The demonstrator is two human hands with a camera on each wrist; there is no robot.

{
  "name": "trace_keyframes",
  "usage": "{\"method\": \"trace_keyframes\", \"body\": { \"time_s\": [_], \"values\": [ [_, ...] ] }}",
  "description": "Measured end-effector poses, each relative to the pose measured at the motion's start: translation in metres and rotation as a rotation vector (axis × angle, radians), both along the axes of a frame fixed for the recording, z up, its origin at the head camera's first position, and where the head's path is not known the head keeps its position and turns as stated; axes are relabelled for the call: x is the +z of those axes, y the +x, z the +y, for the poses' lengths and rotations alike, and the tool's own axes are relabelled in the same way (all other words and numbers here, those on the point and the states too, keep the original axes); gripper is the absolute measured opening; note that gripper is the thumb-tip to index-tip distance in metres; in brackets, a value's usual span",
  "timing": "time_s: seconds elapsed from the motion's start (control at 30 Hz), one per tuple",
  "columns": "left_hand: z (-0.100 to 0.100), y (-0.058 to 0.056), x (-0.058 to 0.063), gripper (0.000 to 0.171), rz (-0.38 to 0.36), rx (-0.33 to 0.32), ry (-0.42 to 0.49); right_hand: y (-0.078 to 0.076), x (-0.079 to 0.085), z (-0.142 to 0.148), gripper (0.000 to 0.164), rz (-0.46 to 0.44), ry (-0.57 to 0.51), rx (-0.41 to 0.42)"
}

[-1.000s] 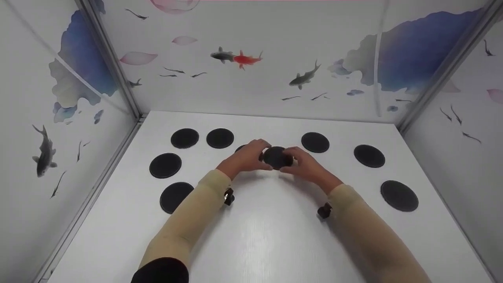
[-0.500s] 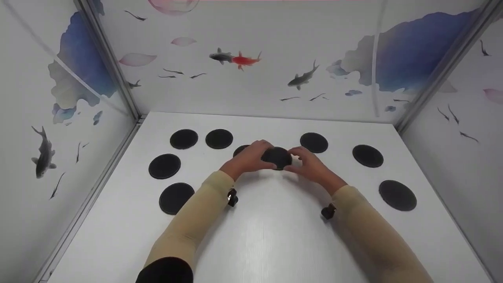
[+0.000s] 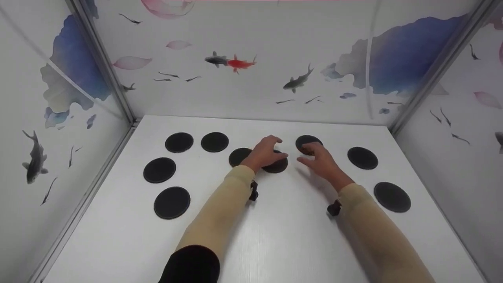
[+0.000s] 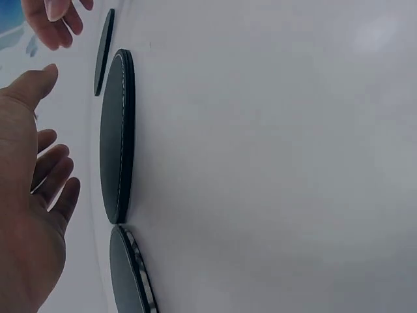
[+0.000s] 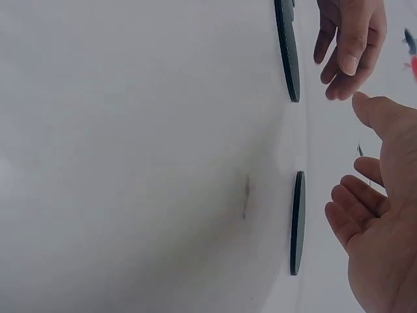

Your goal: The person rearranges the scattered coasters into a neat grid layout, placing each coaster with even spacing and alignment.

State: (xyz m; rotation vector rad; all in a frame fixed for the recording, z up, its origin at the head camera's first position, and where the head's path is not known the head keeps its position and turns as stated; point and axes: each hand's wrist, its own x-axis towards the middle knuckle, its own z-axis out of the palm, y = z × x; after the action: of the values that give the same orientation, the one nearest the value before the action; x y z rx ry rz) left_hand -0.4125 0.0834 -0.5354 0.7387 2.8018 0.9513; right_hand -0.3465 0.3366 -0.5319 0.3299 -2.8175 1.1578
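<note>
My left hand (image 3: 264, 154) is held over a black round coaster (image 3: 277, 165) at the middle of the white table, fingers loosely bent and holding nothing. In the left wrist view that coaster (image 4: 116, 137) lies flat below the hand, with a stitched rim and an edge that looks layered. Against its near end lies another coaster (image 4: 128, 274), partly under my left forearm in the head view. My right hand (image 3: 323, 163) hovers to the right, thumb and fingers apart with nothing between them. Its fingers partly cover a coaster (image 3: 304, 140) behind; the right wrist view shows a gap between hand and coaster (image 5: 298, 225).
Several more black coasters lie flat around: a far-left one (image 3: 179, 142), one beside it (image 3: 214, 142), two down the left side (image 3: 159, 170), and two at the right (image 3: 362, 158). Printed white walls (image 3: 251, 98) enclose the table's back and sides.
Both hands have let go of the middle coaster, which stays on the table. The left hand has lifted and shifted right; the right hand has drawn away to the right.
</note>
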Motion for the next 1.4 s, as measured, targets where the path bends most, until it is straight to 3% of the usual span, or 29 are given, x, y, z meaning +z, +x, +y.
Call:
{"method": "trace_keyframes", "body": {
  "time_s": [0.2, 0.33, 0.63, 0.8, 1.0, 1.4],
  "values": [
    [0.025, -0.005, 0.004, 0.074, -0.038, 0.04, -0.015, -0.015, -0.005, 0.016, 0.071, 0.02, 0.006, -0.102],
    [0.042, -0.006, 0.005, 0.078, -0.073, 0.058, -0.022, -0.024, -0.01, 0.026, 0.077, -0.027, 0.012, -0.157],
    [0.077, -0.014, 0.009, 0.079, -0.026, -0.015, -0.081, -0.04, -0.01, 0.042, 0.097, -0.138, 0.017, -0.226],
    [0.082, -0.011, 0.011, 0.081, -0.01, -0.007, -0.103, -0.04, -0.012, 0.042, 0.107, -0.241, 0.009, -0.259],
    [0.088, -0.005, 0.012, 0.086, -0.012, -0.006, -0.124, -0.036, -0.019, 0.044, 0.109, -0.272, 0.003, -0.257],
    [0.098, -0.026, 0.002, 0.081, 0.042, -0.059, -0.24, -0.04, -0.016, 0.04, 0.103, -0.242, 0.021, -0.235]
  ]
}}
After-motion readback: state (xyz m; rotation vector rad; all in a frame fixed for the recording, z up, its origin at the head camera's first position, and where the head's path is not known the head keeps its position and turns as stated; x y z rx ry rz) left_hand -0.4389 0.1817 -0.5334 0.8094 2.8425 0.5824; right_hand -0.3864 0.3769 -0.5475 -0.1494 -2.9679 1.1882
